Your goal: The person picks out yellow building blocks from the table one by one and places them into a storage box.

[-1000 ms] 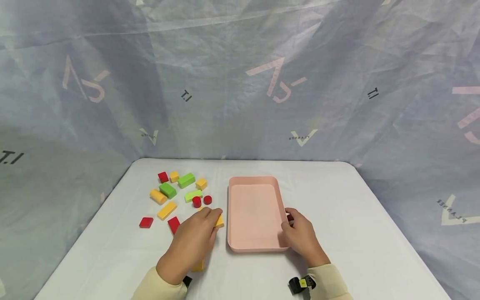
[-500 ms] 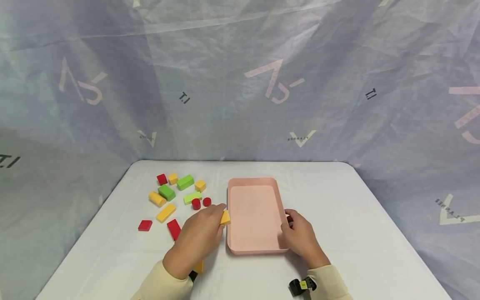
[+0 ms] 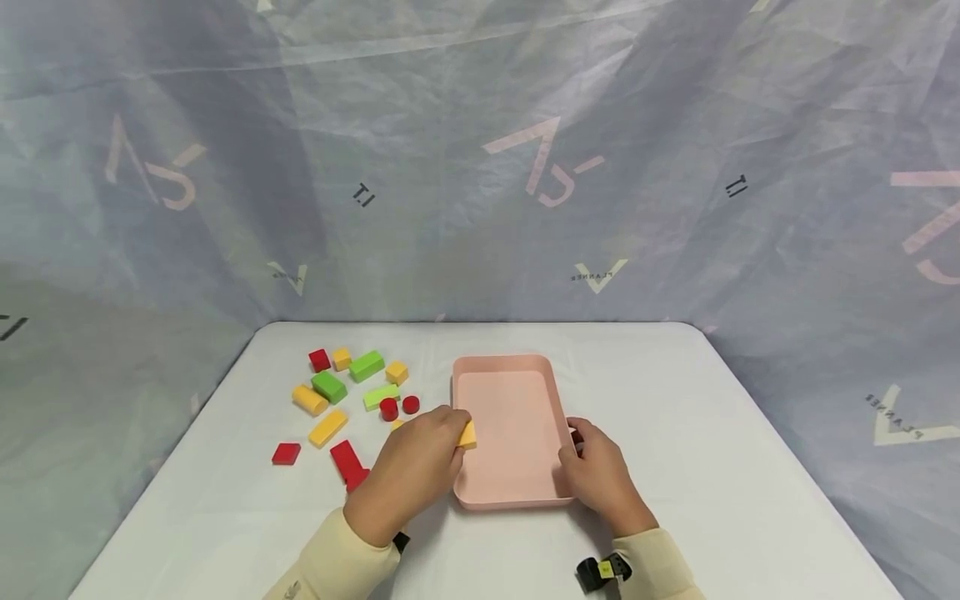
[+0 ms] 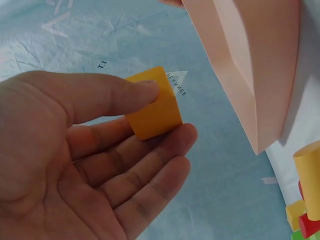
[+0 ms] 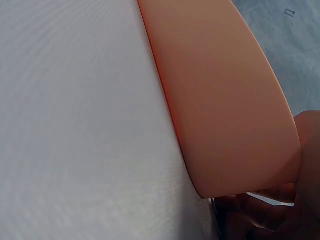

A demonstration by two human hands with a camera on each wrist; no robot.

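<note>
My left hand (image 3: 416, 467) pinches a yellow block (image 3: 468, 435) at the left rim of the pink tray (image 3: 513, 408). In the left wrist view, the thumb presses one face of the yellow block (image 4: 159, 120) and the fingers lie behind it, with the tray wall (image 4: 275, 75) up to the right. On the tray's right side, near its front corner, my right hand (image 3: 600, 471) holds the rim with thumb and fingers. The right wrist view has the tray's outer wall (image 5: 225, 100) and part of that hand (image 5: 311, 150) at the lower right. Nothing lies inside the tray.
Left of the tray, several toy blocks lie scattered, among them a green block (image 3: 367, 367), a yellow cylinder (image 3: 310, 400), a red square (image 3: 286, 454) and a red disc (image 3: 411, 405). A red block (image 3: 347, 461) sits beside my left wrist. A printed curtain (image 3: 450, 208) hangs behind the white table (image 3: 660, 400).
My left hand has carried the yellow block rightward, from left of the tray to its left rim. My right hand has kept its hold on the tray.
</note>
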